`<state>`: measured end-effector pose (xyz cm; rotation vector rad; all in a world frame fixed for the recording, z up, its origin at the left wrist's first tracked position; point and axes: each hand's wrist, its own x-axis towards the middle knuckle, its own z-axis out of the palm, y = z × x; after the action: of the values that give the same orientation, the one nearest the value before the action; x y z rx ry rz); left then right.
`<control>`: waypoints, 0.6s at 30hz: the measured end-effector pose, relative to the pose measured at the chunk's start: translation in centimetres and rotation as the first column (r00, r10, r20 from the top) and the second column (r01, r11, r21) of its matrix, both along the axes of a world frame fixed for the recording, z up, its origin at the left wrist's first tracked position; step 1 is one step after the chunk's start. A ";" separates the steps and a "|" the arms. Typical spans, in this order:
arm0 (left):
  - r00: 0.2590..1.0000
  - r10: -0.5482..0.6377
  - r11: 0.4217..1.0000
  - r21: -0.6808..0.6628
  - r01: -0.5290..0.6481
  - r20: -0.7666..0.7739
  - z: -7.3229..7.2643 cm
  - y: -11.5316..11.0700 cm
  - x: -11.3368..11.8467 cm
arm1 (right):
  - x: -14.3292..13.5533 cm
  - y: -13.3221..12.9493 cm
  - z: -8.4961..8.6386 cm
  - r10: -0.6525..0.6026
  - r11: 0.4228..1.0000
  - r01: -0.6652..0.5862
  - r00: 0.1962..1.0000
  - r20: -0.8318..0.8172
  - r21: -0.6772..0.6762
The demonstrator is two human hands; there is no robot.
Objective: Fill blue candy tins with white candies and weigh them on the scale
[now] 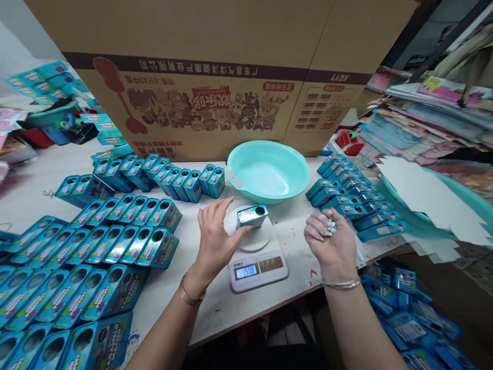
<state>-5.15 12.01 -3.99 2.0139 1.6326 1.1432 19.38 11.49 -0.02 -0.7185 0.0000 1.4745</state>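
A small blue tin [252, 216] with a round hole in its top stands on the round plate of a white kitchen scale [259, 270], whose display looks to read 159.8. My left hand [217, 234] is beside the tin, fingers spread and apart from it, with the thumb at the tin's lower front edge. Palm up, my right hand [333, 246] curls its fingers around several small pale blue candies [331, 226], to the right of the scale. Behind the scale sits a turquoise basin [269, 172].
Rows of blue tins [127, 244] with holes in their tops cover the table's left side. More tins [348, 192] stand at the right. A large cardboard box [215, 46] walls off the back. Below the table's right edge lies a heap of tins [410, 318].
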 end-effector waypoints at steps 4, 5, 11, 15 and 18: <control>1.000 0.011 1.000 -0.022 -0.012 -0.025 0.4 0.0 0.1 | 1.6 -3.4 -2.3 -0.037 0.999 0.038 0.999 0.009 -0.037; 0.999 0.011 0.999 -0.031 -0.012 -0.032 0.4 0.0 0.2 | 1.9 -4.0 -2.8 -0.050 0.997 0.051 0.999 0.018 -0.051; 0.997 0.006 0.999 -0.043 -0.009 -0.082 0.2 0.3 0.8 | 2.6 -5.9 -4.1 -0.119 0.984 0.116 0.993 -0.013 -0.133; 0.994 0.014 0.999 -0.039 -0.019 -0.112 -0.1 0.3 0.9 | 2.8 -5.9 -4.2 -0.097 0.991 0.093 0.994 -0.043 -0.097; 0.996 0.015 0.998 -0.067 -0.021 -0.091 -0.7 0.5 0.9 | 2.7 -5.5 -4.5 -0.106 0.990 0.096 0.990 -0.092 -0.106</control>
<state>-4.27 12.49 -4.70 2.0389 1.7129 1.0017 22.12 5.96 -4.53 -0.7172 0.1850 1.4190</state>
